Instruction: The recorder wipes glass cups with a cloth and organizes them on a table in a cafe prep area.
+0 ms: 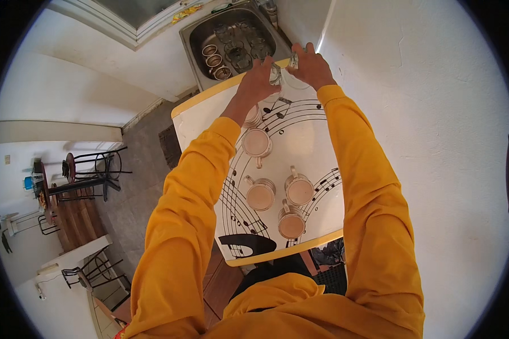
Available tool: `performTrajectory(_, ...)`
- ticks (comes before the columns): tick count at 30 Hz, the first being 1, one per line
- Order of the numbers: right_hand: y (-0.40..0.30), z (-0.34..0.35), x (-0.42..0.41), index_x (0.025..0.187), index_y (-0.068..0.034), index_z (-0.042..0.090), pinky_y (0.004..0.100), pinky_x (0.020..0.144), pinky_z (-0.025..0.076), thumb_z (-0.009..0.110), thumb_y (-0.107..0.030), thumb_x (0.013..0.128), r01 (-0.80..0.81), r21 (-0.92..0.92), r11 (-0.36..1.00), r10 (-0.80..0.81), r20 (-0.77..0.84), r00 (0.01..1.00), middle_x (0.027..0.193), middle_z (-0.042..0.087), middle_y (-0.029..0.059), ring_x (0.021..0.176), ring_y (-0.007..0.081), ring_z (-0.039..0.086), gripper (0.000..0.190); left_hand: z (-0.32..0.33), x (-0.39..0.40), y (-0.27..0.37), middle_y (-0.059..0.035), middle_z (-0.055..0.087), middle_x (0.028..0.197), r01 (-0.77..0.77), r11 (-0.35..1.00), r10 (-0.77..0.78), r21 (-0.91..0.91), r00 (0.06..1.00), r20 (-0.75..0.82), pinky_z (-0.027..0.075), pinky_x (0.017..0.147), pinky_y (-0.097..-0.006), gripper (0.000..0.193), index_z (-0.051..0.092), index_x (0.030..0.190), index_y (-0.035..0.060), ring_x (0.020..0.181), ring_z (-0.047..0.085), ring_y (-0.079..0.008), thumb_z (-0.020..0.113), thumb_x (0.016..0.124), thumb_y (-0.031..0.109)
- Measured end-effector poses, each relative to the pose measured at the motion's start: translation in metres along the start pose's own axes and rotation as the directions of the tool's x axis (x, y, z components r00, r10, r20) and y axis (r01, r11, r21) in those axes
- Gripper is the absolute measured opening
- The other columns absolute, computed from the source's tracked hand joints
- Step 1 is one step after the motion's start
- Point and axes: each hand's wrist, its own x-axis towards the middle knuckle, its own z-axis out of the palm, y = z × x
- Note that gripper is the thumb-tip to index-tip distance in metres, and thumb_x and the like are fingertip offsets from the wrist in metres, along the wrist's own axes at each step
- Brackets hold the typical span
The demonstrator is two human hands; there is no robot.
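My left hand [258, 80] is closed around a clear glass [275, 75] at the far edge of the white table [309, 140], which bears a music-note print. Beside it, my right hand [311, 65] grips another clear glass [294, 60] near the table's far right corner. Just below my left wrist, a ribbed mug [253, 118] is partly hidden. Several more mugs stand upside down on the table: one [256, 143] nearer the middle, one [261, 195] lower left, one [300, 190] lower right, and one [292, 224] close to the near edge.
Beyond the table lies a metal sink [195, 63] holding several glasses [237, 55] and brown-and-white mugs [214, 60]. A white wall [428, 169] runs along the right. At the far left are a dark table [46, 182] and chairs [95, 271]. A black crate [333, 279] sits below the table's near edge.
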Motion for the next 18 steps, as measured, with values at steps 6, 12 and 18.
performTrajectory(6,0.003,0.003,0.001,0.137,-0.017,0.045,0.0483,0.085,0.058,0.077,-0.036,0.082,0.003,0.017,1.0,-0.003,-0.02,1.0,0.127,0.048,0.0173,0.103,0.042,0.065,0.066,-0.022,-0.007,0.004,-0.0227,0.053,0.123,-0.082,0.995,0.074,-0.054,0.987,-0.146,0.054,0.089,-0.0481,0.074,0.046,0.131,0.0085,0.107,0.063,-0.0444,0.084,0.071,0.025)
performTrajectory(12,-0.005,-0.001,0.001,0.137,-0.016,0.045,0.0487,0.083,0.058,0.077,-0.036,0.082,-0.012,0.043,0.999,0.011,0.004,1.0,0.127,0.049,0.0181,0.1,0.0428,0.066,0.066,-0.092,-0.031,0.022,-0.0204,0.057,0.124,-0.174,0.983,0.13,-0.051,0.872,-0.472,0.053,0.09,-0.0422,0.069,0.05,0.128,0.0086,0.104,0.065,-0.0349,0.086,0.073,0.032)
performTrajectory(18,-0.004,0.004,0.007,0.14,-0.015,0.043,0.047,0.08,0.06,0.078,-0.039,0.081,0.015,-0.017,1.0,-0.016,-0.03,0.999,0.129,0.047,0.0216,0.096,0.0443,0.067,0.073,-0.137,-0.173,0.009,-0.0132,0.059,0.123,0.007,0.817,-0.366,-0.577,0.78,-0.508,0.047,0.098,-0.0336,0.067,0.053,0.126,0.0023,0.113,0.058,-0.0201,0.086,0.078,0.035)
